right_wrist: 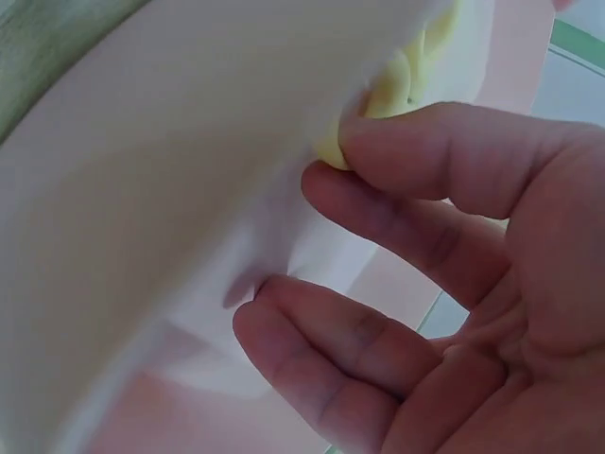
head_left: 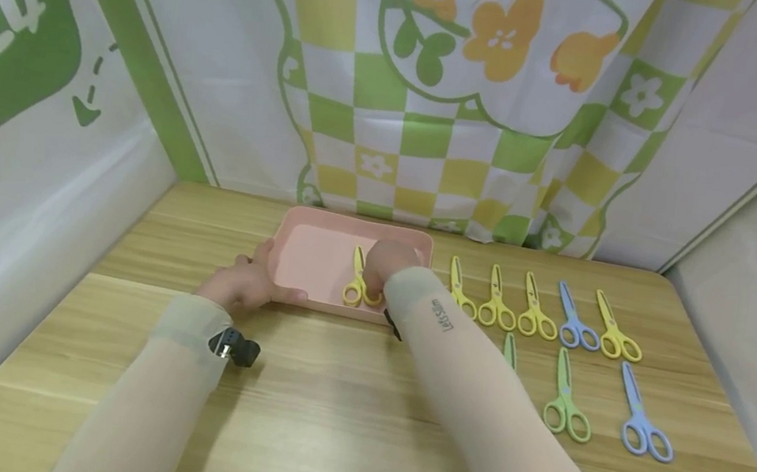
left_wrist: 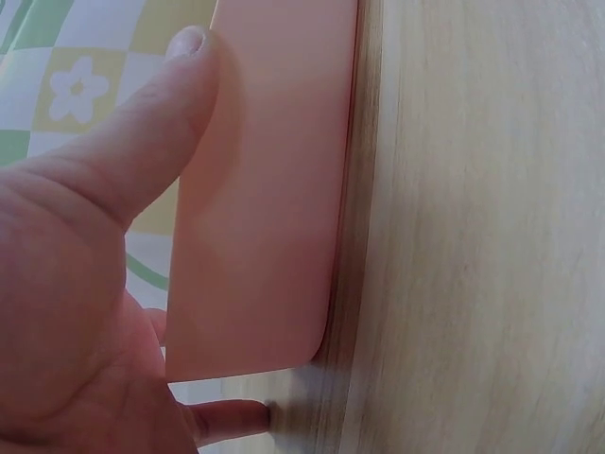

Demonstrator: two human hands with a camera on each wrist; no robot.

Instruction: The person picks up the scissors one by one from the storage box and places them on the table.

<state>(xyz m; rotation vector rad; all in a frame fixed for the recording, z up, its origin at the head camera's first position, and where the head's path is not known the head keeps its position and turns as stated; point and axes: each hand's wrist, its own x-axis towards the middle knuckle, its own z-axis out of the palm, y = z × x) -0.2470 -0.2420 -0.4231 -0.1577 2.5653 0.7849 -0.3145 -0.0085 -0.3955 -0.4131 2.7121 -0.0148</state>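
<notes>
A shallow pink tray stands at the back of the wooden table. My left hand rests at its front left corner, the straight thumb on the front rim and the other fingers by the left side. In the left wrist view, the thumb touches the tray's pink wall. Inside the tray's right half lies a pair of yellow scissors, blades pointing to the back. My right hand reaches in and pinches one handle loop between thumb and index finger.
Right of the tray, several yellow scissors and one blue pair form a row. Nearer lie green scissors and blue scissors. Another green pair is partly hidden by my right forearm. A checkered curtain hangs behind the table.
</notes>
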